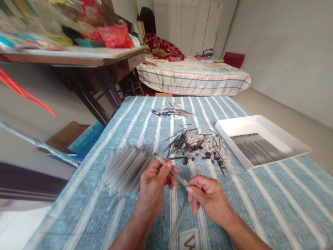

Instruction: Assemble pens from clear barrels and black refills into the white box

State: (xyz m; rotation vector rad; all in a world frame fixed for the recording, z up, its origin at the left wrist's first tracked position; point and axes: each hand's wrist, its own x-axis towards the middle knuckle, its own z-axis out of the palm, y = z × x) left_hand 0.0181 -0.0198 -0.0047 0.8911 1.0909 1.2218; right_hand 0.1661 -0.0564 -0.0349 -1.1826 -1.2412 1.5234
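Note:
My left hand (156,178) is closed on a slim translucent pen barrel (179,178), with thumb and fingers around its upper part. The fingers of my right hand (205,194) pinch the barrel's lower end. Below the right hand, a second clear tube (179,222) slants over the cloth; whether the hand touches it I cannot tell. Left of my left hand lies a thick pile of translucent pen barrels (127,170), blurred. Beyond both hands is a heap of small pen parts (197,146), black thin pieces mixed with white and clear ones.
A white box (241,152) at the right holds a row of grey pens (257,147). A smaller group of thin dark pieces (171,111) lies at the table's far end. The striped blue cloth (270,201) covers the table. A cluttered desk (117,55) and a bed (195,78) stand beyond.

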